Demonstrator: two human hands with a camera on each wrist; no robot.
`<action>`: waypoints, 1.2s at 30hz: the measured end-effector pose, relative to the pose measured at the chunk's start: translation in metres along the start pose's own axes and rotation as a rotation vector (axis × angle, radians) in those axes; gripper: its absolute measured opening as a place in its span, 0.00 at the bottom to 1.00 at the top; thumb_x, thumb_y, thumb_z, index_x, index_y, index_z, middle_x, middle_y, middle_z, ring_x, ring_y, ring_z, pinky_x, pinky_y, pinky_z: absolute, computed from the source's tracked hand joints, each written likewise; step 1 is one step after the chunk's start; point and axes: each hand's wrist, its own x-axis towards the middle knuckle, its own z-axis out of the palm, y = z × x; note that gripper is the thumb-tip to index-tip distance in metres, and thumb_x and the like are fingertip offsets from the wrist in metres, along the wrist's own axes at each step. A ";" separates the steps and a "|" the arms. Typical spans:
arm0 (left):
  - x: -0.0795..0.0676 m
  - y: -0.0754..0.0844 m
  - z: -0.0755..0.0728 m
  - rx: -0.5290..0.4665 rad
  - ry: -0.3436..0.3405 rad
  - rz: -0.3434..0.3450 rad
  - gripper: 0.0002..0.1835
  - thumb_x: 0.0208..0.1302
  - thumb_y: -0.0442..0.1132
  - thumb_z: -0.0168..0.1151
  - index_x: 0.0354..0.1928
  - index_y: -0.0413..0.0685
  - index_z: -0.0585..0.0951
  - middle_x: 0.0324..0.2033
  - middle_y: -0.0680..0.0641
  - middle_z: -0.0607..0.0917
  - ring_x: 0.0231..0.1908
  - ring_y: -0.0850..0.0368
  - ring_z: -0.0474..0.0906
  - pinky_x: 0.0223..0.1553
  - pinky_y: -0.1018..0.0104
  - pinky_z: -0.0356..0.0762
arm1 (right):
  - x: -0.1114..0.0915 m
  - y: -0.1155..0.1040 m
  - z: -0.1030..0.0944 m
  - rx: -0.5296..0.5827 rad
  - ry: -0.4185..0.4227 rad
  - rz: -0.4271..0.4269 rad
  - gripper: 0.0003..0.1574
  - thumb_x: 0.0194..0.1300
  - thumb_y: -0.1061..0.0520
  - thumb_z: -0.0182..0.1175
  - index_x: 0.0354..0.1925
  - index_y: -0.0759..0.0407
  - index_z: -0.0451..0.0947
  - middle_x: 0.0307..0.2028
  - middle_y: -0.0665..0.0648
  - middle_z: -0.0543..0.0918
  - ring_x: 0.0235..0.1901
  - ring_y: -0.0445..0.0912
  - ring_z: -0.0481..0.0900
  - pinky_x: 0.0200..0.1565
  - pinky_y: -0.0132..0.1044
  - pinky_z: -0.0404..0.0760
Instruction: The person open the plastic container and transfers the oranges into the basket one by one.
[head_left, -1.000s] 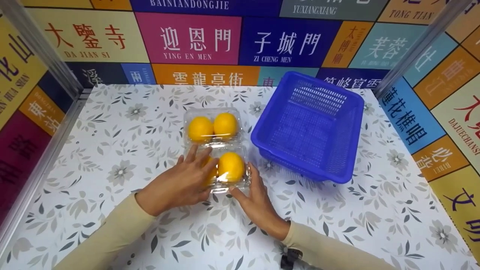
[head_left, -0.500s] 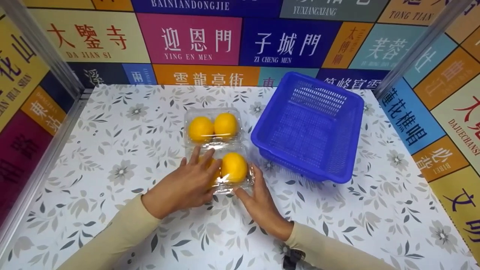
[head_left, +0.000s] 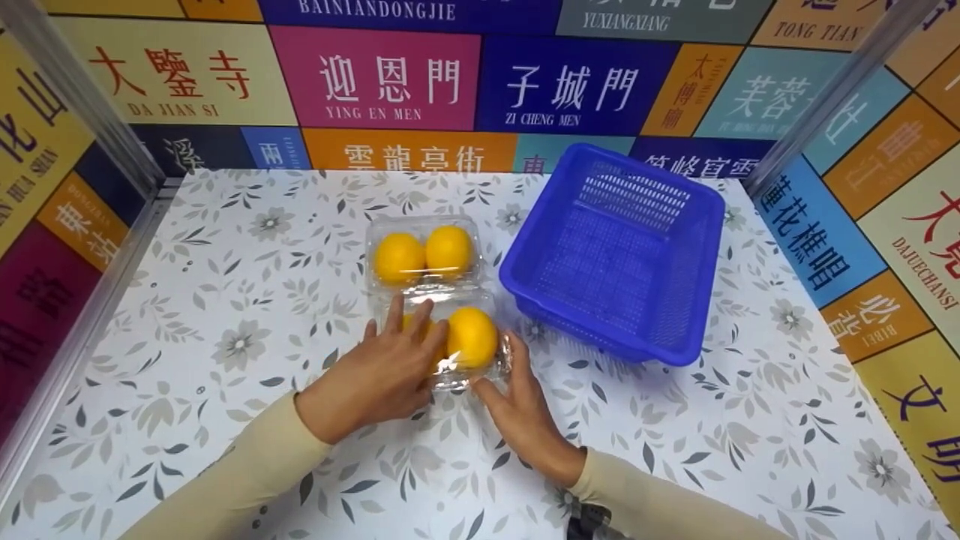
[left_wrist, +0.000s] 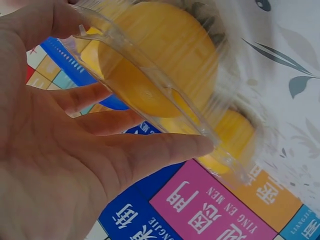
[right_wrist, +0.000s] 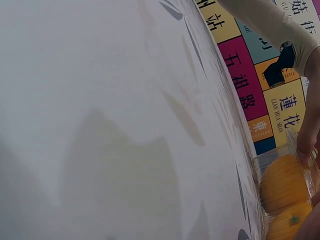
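Observation:
Two oranges (head_left: 472,337) sit side by side in a clear plastic clamshell box (head_left: 454,384) on the near middle of the table. My left hand (head_left: 382,364) lies across its left part with spread, nearly straight fingers, covering most of the left orange. In the left wrist view, its fingertips meet the box's clear rim (left_wrist: 150,82). At the box's front right corner my right hand (head_left: 525,416) grips the plastic, thumb in front and fingers along the right side. The right wrist view catches the oranges (right_wrist: 284,185) at its lower right edge.
Just behind stands a second clear box (head_left: 424,220) holding two oranges (head_left: 400,259). A blue perforated basket (head_left: 517,259) with nothing in it is to the right. Printed panels (head_left: 375,79) enclose the floral-covered table (head_left: 240,345) at the back and sides.
The near box and its oranges have shifted slightly to the right, and both hands have moved along with them. The far box and the basket stay in place.

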 end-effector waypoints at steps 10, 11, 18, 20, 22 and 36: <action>0.002 0.007 0.003 0.091 0.019 -0.012 0.42 0.71 0.43 0.71 0.80 0.38 0.65 0.77 0.23 0.65 0.73 0.09 0.59 0.49 0.19 0.82 | -0.001 -0.001 0.001 -0.011 0.012 0.035 0.54 0.74 0.58 0.64 0.87 0.61 0.49 0.87 0.66 0.55 0.86 0.60 0.52 0.84 0.60 0.49; 0.003 0.008 0.003 0.104 0.023 -0.010 0.42 0.70 0.43 0.71 0.80 0.37 0.65 0.77 0.22 0.66 0.73 0.08 0.61 0.49 0.19 0.83 | -0.001 -0.001 0.001 -0.016 0.015 0.034 0.54 0.73 0.59 0.64 0.87 0.62 0.50 0.86 0.66 0.55 0.85 0.60 0.53 0.84 0.60 0.49; 0.004 0.011 0.001 0.214 0.042 0.003 0.44 0.66 0.46 0.76 0.78 0.37 0.67 0.74 0.23 0.70 0.69 0.11 0.68 0.45 0.25 0.87 | -0.001 -0.001 0.002 -0.034 0.041 0.014 0.54 0.71 0.59 0.65 0.86 0.65 0.52 0.85 0.70 0.57 0.85 0.62 0.54 0.84 0.61 0.49; 0.005 0.011 0.000 0.217 0.028 0.002 0.45 0.65 0.46 0.76 0.79 0.37 0.67 0.75 0.23 0.70 0.70 0.12 0.68 0.45 0.26 0.87 | -0.001 0.000 0.002 -0.029 0.042 0.005 0.53 0.71 0.59 0.64 0.85 0.66 0.52 0.85 0.70 0.58 0.85 0.63 0.54 0.84 0.61 0.48; 0.006 0.011 -0.001 0.206 0.007 -0.003 0.46 0.65 0.46 0.77 0.80 0.38 0.66 0.75 0.23 0.69 0.70 0.11 0.67 0.46 0.25 0.87 | -0.001 0.001 0.002 -0.020 0.040 -0.006 0.52 0.71 0.61 0.64 0.85 0.66 0.52 0.85 0.71 0.58 0.85 0.63 0.54 0.84 0.61 0.48; 0.012 0.013 -0.007 0.172 -0.067 -0.019 0.47 0.64 0.43 0.77 0.80 0.35 0.66 0.75 0.22 0.68 0.70 0.11 0.66 0.45 0.27 0.88 | 0.000 0.002 -0.001 0.013 -0.002 -0.002 0.53 0.74 0.62 0.62 0.87 0.64 0.48 0.86 0.68 0.54 0.85 0.60 0.52 0.84 0.58 0.48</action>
